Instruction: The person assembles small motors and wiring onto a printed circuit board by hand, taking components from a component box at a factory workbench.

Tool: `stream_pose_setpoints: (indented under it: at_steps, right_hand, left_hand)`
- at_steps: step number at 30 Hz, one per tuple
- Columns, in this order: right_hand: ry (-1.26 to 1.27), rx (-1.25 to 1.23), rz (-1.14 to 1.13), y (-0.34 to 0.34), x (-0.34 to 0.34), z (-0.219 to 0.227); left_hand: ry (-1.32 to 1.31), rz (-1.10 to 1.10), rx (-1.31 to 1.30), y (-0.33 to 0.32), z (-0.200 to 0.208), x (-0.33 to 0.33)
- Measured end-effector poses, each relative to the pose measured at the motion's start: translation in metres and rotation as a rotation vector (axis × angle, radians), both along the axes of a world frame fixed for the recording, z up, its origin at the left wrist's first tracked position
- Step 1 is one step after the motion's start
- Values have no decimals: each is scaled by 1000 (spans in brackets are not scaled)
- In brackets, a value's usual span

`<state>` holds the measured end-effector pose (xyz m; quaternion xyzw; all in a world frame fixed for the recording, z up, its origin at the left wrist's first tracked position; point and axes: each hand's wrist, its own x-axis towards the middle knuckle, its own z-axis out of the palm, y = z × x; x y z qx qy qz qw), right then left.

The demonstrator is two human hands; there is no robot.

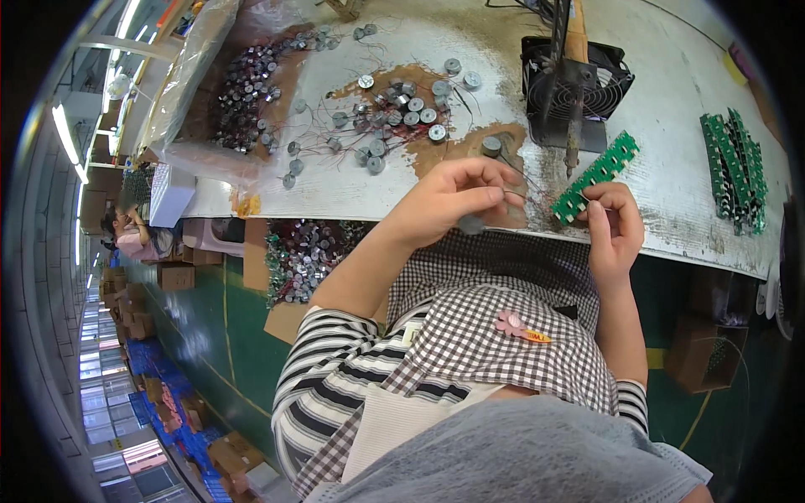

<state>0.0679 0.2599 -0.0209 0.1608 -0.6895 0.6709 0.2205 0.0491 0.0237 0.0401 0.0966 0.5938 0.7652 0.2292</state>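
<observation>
Above the table's near edge, my left hand (457, 199) is closed in a pinch on thin dark lead wires (513, 193). A small grey round motor (471, 224), blurred, shows just under that hand. My right hand (616, 225) is closed too, thumb against fingers, with what looks like a thin wire (584, 199) between the tips. Beside its fingertips lies a long green circuit board (597, 176) with white connectors, set at a slant. An upright soldering iron (573, 138) points tip-down just beyond the board. Another small motor (491, 146) sits beyond my left fingers.
Loose small motors (394, 113) with wires spread over the table's middle. At left, a plastic-lined box (201, 155) holds many more. A black fan (616, 75) stands behind the iron. Stacked green boards (734, 172) lie at right. Below the table is another motor-filled box (281, 323).
</observation>
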Motion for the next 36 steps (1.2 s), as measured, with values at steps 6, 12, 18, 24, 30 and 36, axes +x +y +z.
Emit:
stream_pose_setpoints:
  at_steps: [6,12,18,24,30,36]
  right_hand:
    - [-10,131,-45,-1,4,5]
    - [53,242,-119,-2,2,2]
    - [102,156,-58,1,-2,0]
    - [135,175,-91,3,-3,-2]
    - [140,139,-70,0,-2,1]
    - [214,196,-91,0,-7,7]
  left_hand:
    - [-258,-61,27,11,-11,4]
    - [136,165,-274,40,-28,-6]
    - [2,168,-104,51,-25,-8]
    - [-19,151,-75,54,-26,-9]
    - [186,204,-208,61,-30,-3]
    - [72,221,-153,64,-22,-7]
